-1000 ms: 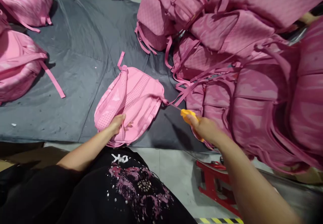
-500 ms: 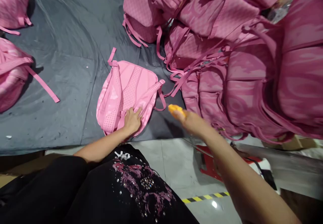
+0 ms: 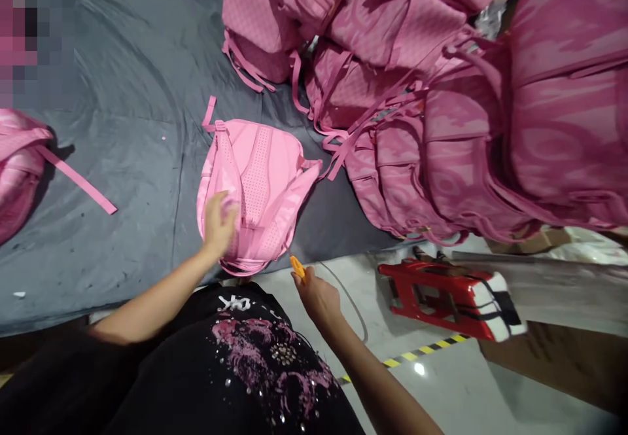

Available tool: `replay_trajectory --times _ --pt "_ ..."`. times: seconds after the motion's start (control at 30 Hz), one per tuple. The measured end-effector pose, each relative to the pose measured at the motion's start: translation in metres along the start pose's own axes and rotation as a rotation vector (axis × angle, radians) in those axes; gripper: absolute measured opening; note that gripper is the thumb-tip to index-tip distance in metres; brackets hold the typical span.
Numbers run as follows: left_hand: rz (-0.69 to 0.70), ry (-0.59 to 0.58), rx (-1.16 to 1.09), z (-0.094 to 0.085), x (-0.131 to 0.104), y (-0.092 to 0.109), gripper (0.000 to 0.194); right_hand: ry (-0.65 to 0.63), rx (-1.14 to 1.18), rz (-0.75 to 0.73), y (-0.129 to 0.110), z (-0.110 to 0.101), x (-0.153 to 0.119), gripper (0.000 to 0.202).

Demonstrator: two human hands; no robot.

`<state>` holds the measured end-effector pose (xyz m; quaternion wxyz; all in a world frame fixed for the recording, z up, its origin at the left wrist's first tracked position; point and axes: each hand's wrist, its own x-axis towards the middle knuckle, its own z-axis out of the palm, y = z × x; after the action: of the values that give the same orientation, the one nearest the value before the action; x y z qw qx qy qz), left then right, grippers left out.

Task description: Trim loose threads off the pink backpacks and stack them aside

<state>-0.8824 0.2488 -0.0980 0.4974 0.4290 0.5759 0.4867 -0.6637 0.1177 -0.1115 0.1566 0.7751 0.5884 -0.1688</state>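
Observation:
A small pink backpack (image 3: 275, 140) lies on the grey cloth-covered table, its padded back panel and shoulder straps facing up. My left hand (image 3: 220, 224) is over the left shoulder strap (image 3: 223, 154), slightly blurred, its fingers parted and bent. Whether it touches the strap is hard to tell. My right hand (image 3: 316, 294) is closed around a small orange tool (image 3: 297, 267) just off the table's front edge, close to the bag's lower right corner. Most of the tool is hidden in the fist, so its kind does not show.
Several pink backpacks (image 3: 466, 121) are heaped on the right and back of the table (image 3: 132, 147). Another pink bag (image 3: 19, 173) sits at the left edge, a strap trailing out. Below right are a red and white step-like object (image 3: 436, 294), a cardboard box (image 3: 559, 363) and striped floor tape (image 3: 422, 350).
My left hand has moved from the bag's lower middle leftward to its left strap. My right hand has come down and left with the orange tool, nearer the bag. The bag has turned slightly.

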Motion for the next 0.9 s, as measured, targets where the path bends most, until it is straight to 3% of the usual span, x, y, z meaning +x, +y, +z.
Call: replay_trajectory --times 0.07,0.13,0.3,0.5,0.6,0.73,0.9 --pt "-0.344 0.150 -0.135 -0.030 0.010 0.000 0.022 0.036 0.007 -0.015 -0.005 0.012 0.001 0.045" --pt "-0.577 0.132 -0.189 -0.048 0.021 -0.003 0.022 0.054 0.000 -0.010 -0.007 0.018 0.003 0.044" --pt "-0.776 0.010 -0.353 -0.058 0.035 -0.012 0.028 0.129 -0.051 -0.007 -0.007 0.024 0.023 0.045" --pt "-0.698 0.044 -0.579 -0.041 0.036 -0.029 0.024 0.103 0.071 -0.069 -0.012 0.042 0.055 0.045" --pt "-0.645 -0.024 -0.679 -0.033 0.042 -0.044 0.026 0.092 0.074 -0.091 -0.007 0.045 0.061 0.044" --pt "-0.594 -0.171 -0.776 -0.037 0.053 -0.061 0.035 0.080 0.080 -0.060 -0.002 0.036 0.063 0.043" --pt "-0.564 -0.137 -0.961 -0.043 0.058 -0.068 0.042 0.033 0.138 -0.012 0.003 0.019 0.049 0.042"
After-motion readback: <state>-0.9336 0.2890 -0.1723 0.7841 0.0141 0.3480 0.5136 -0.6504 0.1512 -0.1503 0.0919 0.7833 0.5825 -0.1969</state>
